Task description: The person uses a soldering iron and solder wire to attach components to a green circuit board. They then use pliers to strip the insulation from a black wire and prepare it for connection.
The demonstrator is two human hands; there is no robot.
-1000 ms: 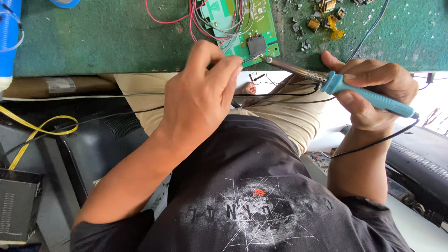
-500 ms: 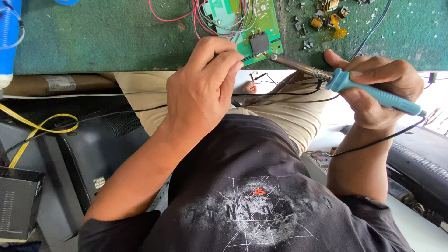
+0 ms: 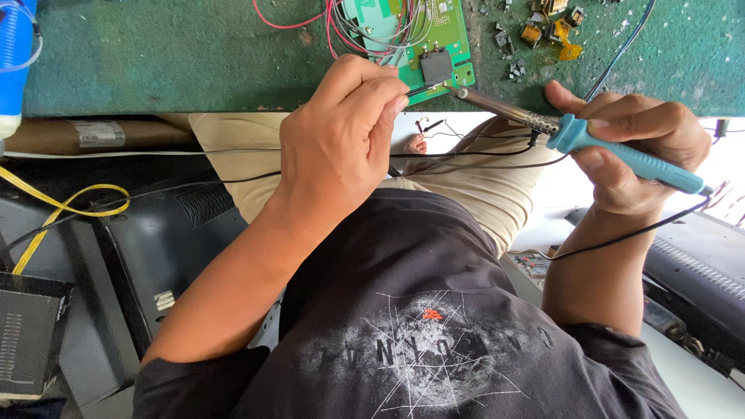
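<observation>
Left hand (image 3: 341,140) is nearest, fingers pinched on a thin dark wire (image 3: 415,91) whose end points right toward the green printed circuit board (image 3: 446,46). Right hand (image 3: 636,143) is closed around the blue-handled soldering iron (image 3: 574,136), its long axis slanting up-left, tip at the board's near edge on the green work mat (image 3: 171,54).

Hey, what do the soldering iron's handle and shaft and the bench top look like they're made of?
Soldering iron in the right hand: the handle looks like smooth matte blue plastic, the shaft like dull grey metal. The bench top seems covered in a worn green mat, perhaps felt or rubber; its mottled, scuffed surface leaves that open.
</observation>
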